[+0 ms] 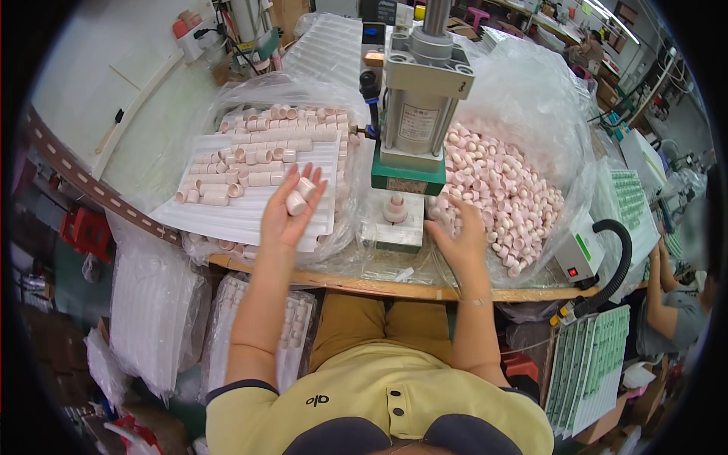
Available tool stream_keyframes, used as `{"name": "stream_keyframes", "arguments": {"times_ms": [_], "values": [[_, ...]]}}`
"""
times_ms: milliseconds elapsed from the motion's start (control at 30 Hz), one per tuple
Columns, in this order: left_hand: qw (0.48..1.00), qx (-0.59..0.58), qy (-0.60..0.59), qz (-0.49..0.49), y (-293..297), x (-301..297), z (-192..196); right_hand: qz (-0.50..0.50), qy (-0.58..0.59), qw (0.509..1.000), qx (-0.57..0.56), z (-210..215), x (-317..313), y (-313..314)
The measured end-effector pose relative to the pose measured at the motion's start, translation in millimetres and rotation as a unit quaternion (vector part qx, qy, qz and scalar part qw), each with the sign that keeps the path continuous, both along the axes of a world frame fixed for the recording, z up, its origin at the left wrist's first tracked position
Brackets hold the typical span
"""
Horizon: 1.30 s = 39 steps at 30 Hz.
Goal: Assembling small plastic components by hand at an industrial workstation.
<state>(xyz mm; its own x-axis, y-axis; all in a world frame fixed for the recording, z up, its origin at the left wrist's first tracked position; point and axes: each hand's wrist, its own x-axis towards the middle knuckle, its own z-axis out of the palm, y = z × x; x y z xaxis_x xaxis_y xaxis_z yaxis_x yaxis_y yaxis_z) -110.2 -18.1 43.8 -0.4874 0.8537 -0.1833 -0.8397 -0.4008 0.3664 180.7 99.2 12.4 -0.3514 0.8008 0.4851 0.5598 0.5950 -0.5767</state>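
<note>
My left hand (287, 216), palm up with its fingers curled, holds two pale pink caps (296, 202) over the right edge of a white ridged tray (262, 216). Rows of similar pink caps lie along that tray. My right hand (464, 241) is at the near left edge of a heap of small pink and white pieces (497, 193), thumb and fingers apart; part of its fingertips blends into the heap. Between my hands, a pink piece (394, 208) stands upright on the metal block (409, 231) under a pneumatic press (413, 121). The press head is raised above it.
Clear plastic bagging (531, 83) surrounds the heap. A white box with a red switch (578, 254) and a black hose (626, 258) stand at the right table edge (523, 293). Wrapped white trays (152, 303) stand below left. Another person's arm (661, 292) is at far right.
</note>
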Motion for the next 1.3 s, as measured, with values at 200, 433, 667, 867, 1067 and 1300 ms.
{"name": "stream_keyframes", "arguments": {"times_ms": [200,433,667,867,1067,1300], "values": [[0.665,-0.226,0.712,-0.011,38,-78,21,-0.219,-0.256,0.941,-0.036,-33,113,-2],[0.117,-0.292,0.948,-0.04,129,-111,-13,-0.141,-0.201,0.967,-0.064,-55,114,1],[0.103,-0.287,0.952,0.016,128,-107,-17,-0.186,-0.029,0.975,-0.123,-49,112,1],[0.051,-0.27,0.961,0.027,105,-91,8,-0.098,-0.018,0.99,0.102,-46,121,0],[0.58,-0.138,0.803,-0.005,30,6,39,0.037,0.248,0.931,-0.266,-5,80,-34],[0.886,-0.074,0.403,-0.215,19,121,-32,0.188,0.138,0.969,-0.084,19,12,-36]]}}
